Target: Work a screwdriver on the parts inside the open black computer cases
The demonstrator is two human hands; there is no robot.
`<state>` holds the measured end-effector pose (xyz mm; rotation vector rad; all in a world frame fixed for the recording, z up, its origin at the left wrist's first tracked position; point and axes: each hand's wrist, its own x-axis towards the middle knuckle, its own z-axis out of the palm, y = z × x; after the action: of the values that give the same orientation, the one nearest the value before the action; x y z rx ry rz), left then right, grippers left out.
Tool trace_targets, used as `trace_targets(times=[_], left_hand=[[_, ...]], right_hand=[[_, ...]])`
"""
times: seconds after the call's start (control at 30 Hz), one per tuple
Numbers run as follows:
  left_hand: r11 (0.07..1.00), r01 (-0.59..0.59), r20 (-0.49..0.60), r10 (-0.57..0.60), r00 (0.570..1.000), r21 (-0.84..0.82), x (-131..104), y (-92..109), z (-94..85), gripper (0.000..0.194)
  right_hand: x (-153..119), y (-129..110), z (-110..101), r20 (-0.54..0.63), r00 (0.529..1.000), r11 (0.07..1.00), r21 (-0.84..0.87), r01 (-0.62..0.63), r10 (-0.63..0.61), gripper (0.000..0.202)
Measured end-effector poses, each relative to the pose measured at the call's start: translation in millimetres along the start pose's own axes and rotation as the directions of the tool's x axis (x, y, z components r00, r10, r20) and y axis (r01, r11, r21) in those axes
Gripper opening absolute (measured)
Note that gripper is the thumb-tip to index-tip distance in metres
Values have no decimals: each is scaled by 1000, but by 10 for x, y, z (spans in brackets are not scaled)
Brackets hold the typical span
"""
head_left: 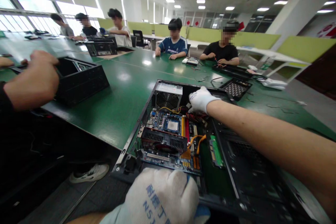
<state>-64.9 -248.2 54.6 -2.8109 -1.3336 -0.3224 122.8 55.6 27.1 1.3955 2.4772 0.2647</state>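
Observation:
An opened black computer case [229,178] lies in front of me, its inside facing up. My left hand [162,196], in a white glove with blue print, is closed over the near edge of the case. Across the case, my gloved right hand [201,99] is closed at the far wall, beside the power supply [168,98] and a bundle of cables; its fingertips are partly hidden. Inside sit a motherboard [157,120] with a bare processor [172,125], a graphics card [164,141], orange cables [201,143] and a green circuit board [216,150].
A co-worker's hand [39,77] is blurred above another black case [82,82] at left. Several people sit around the green table [126,77]. A perforated black panel [235,88] and loose wires lie beyond my case. The table's front edge [89,135] runs at lower left.

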Motion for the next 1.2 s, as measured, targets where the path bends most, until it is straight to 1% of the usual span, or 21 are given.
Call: trace_targets(times=[0.07,0.13,0.3,0.4,0.47,0.5,0.57,0.63,0.7,0.77,0.8,0.87,0.9,0.97,1.0,1.07,1.13,1.2], left_hand=[[1000,2,3,-2,1000,-1,-3,3,-8,33],[1000,1,3,-1,1000,-5,-5,5,-16,32],[999,12,31,-11,999,-33,7,-8,-12,31],[998,-13,58,17,998,-67,11,-36,13,32],[995,-42,43,46,998,-93,5,-61,21,33],[993,-46,17,48,999,-107,4,-77,15,32],[990,-23,-38,17,999,-141,24,-126,-28,25],[985,29,-68,-41,997,-168,96,-212,-110,19],[983,64,-55,-75,996,-170,238,-342,-203,21],[988,77,-23,-81,996,-134,450,-507,-266,24],[991,80,-2,-80,997,-103,578,-595,-273,26],[997,76,49,-75,996,-26,866,-766,-232,29],[998,62,92,-62,994,5,1020,-845,-185,31],[998,41,220,-50,974,45,1329,-980,-50,30],[998,24,298,-42,954,62,1474,-1035,32,33],[995,7,436,-48,899,95,1729,-1124,217,37],[993,0,514,-62,856,120,1913,-1191,417,36],[991,-7,559,-71,826,136,2018,-1242,617,33]], right_hand=[[-55,-5,-19,63,998,996,-84,-7,12,52],[-123,-26,-43,93,996,991,-132,3,9,54],[-328,-83,-123,69,997,989,-145,31,-21,57],[-500,-57,-206,10,999,994,-97,44,-43,63],[-653,-5,-262,-42,997,996,-63,58,-60,66],[-742,29,-282,-81,994,997,-38,66,-69,67],[-936,109,-294,-181,981,996,39,84,-76,69],[-1145,197,-256,-297,953,983,149,105,-57,72],[-1355,285,-174,-381,924,957,267,117,-7,74],[-1550,364,-67,-431,900,916,384,115,67,73],[-1637,398,-11,-441,891,892,439,109,108,72],[-1780,451,92,-439,880,840,534,95,180,70],[-1834,467,137,-431,878,816,572,87,208,70],[-1904,478,210,-411,879,775,627,79,242,71],[-1922,473,239,-403,880,758,647,80,251,71],[-1932,449,285,-404,879,733,673,99,252,69],[-1926,417,316,-427,870,716,685,134,245,64],[-1919,394,341,-462,856,718,675,168,233,61]])
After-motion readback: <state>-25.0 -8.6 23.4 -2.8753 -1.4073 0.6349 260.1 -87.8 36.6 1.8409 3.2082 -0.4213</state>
